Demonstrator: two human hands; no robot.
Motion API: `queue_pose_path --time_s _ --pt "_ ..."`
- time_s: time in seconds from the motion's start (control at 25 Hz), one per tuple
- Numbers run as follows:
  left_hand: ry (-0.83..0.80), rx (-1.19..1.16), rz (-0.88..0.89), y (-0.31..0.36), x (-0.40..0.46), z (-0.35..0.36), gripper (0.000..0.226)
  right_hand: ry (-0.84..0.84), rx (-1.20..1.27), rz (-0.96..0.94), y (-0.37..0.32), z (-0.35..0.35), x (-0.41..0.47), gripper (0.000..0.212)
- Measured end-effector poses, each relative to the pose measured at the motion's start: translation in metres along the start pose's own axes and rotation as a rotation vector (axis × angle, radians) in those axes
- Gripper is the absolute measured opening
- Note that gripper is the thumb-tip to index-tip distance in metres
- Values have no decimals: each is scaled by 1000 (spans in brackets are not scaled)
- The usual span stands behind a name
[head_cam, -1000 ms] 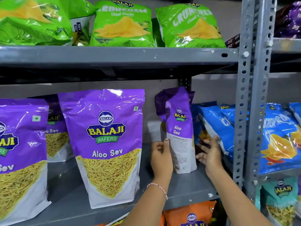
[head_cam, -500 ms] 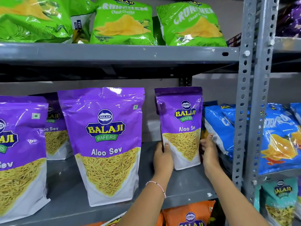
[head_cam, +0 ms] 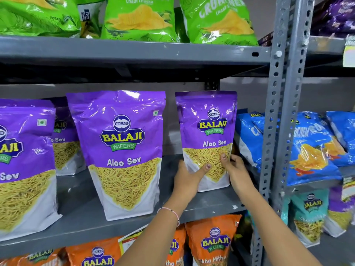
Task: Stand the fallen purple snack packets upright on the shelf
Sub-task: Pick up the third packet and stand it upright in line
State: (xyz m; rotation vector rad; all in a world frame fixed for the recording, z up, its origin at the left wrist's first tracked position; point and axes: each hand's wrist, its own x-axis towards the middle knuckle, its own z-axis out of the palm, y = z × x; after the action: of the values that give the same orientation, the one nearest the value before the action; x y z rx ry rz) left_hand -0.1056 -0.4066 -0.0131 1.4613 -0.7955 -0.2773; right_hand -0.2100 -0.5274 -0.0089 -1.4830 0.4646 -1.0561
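A purple Aloo Sev packet (head_cam: 206, 131) stands upright at the right end of the grey middle shelf (head_cam: 86, 223), its front facing me. My left hand (head_cam: 189, 178) grips its lower left edge, thumb across the front. My right hand (head_cam: 235, 169) holds its lower right edge, thumb on the front. To the left stand three more purple packets: a large one in the middle (head_cam: 123, 150), one set further back (head_cam: 65, 146), and one at the left edge of view (head_cam: 25, 164). All stand upright.
Green chip bags (head_cam: 138, 18) fill the shelf above. Blue chip bags (head_cam: 311, 148) lie on the neighbouring rack past the perforated grey upright (head_cam: 278, 112). Orange packets (head_cam: 213, 244) sit on the shelf below. A gap lies between the held packet and the large middle one.
The held packet was turned from side-on to face front and set upright. Both hands shifted from its sides to its lower corners, thumbs now on the front.
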Motion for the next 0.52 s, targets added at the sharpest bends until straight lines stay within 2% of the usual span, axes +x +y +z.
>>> queue_pose_path --time_s 0.12,0.36,0.52 --pt "-40 3 5 5 -19 -5 75 -17 -6 -19 -5 -3 -16 44" --pt "-47 32 16 14 -43 -10 74 -21 -21 -43 -9 -6 -38 70" --pt "-45 19 -1 21 -50 -11 66 -12 1 -47 -7 -7 -43 68"
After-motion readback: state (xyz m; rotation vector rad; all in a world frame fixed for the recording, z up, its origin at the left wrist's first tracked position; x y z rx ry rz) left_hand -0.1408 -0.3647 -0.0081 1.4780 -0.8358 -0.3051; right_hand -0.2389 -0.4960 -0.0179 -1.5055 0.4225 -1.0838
